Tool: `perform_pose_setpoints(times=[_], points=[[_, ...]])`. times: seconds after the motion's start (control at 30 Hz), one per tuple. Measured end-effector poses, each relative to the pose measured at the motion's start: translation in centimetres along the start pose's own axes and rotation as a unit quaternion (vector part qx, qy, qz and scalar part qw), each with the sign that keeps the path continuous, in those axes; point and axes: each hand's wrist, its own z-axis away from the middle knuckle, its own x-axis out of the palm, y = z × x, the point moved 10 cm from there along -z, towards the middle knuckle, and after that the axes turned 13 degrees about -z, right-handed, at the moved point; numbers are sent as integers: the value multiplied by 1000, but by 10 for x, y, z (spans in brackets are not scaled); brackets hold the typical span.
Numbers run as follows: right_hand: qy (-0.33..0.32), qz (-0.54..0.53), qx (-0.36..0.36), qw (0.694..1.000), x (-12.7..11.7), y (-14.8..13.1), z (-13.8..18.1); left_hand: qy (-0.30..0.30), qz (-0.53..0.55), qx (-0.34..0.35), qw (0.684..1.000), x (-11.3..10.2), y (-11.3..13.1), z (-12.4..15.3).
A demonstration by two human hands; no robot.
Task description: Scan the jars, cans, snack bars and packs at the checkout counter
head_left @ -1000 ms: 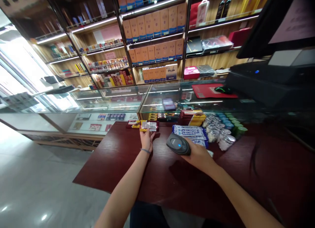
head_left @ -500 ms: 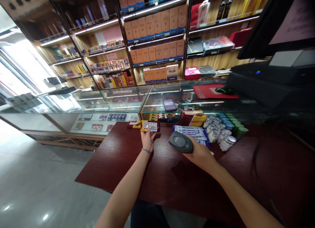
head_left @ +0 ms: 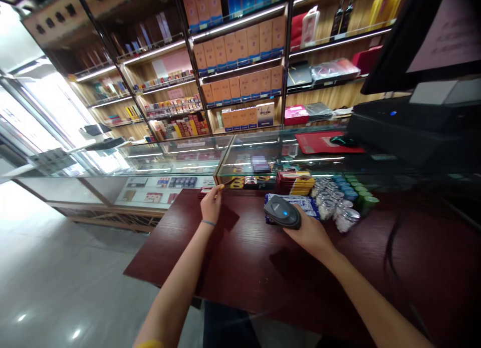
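My left hand (head_left: 211,205) is closed, pinching one end of a flat dark-red and yellow packet (head_left: 229,183), possibly a chocolate bar. The packet is turned nearly edge-on, raised off the dark red wooden table (head_left: 240,248). Just behind that hand lies a similar red packet (head_left: 204,191), partly hidden. My right hand (head_left: 311,235) wraps round a black handheld barcode scanner (head_left: 281,213), its head pointing left and a blue light lit on top. Beneath and behind the scanner lie blue-and-white packets (head_left: 308,204), partly covered by it.
A stack of red-and-yellow packets (head_left: 295,183) stands at the table's back edge. Several small lidded jars (head_left: 347,219) and green cans (head_left: 370,202) are right of it. A glass display counter (head_left: 180,157) runs behind. A monitor (head_left: 391,42) looms at right.
My left hand has moved left and tilted the packet from label-up to nearly edge-on. A blue light now shows on the scanner, which has shifted slightly in view to the right.
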Motion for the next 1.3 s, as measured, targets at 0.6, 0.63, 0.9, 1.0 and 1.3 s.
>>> perform_pose_setpoints(times=[0.6, 0.63, 0.9, 1.0, 1.3], points=[[39, 37, -9, 999, -6, 13, -4, -201, -243, 145, 938, 40, -81, -11], [40, 37, -9, 998, -7, 13, -4, -210, -238, 146, 937, 43, -82, -12], [44, 1, -21, 999, -10, 12, -4, -232, -208, 172, 935, 59, -86, -20], [46, -4, -16, 999, -10, 14, -5, -237, -217, 164, 933, 60, -88, -21], [81, -33, -13, 996, -44, 19, -16, -215, -271, 135, 928, 56, -60, -27]])
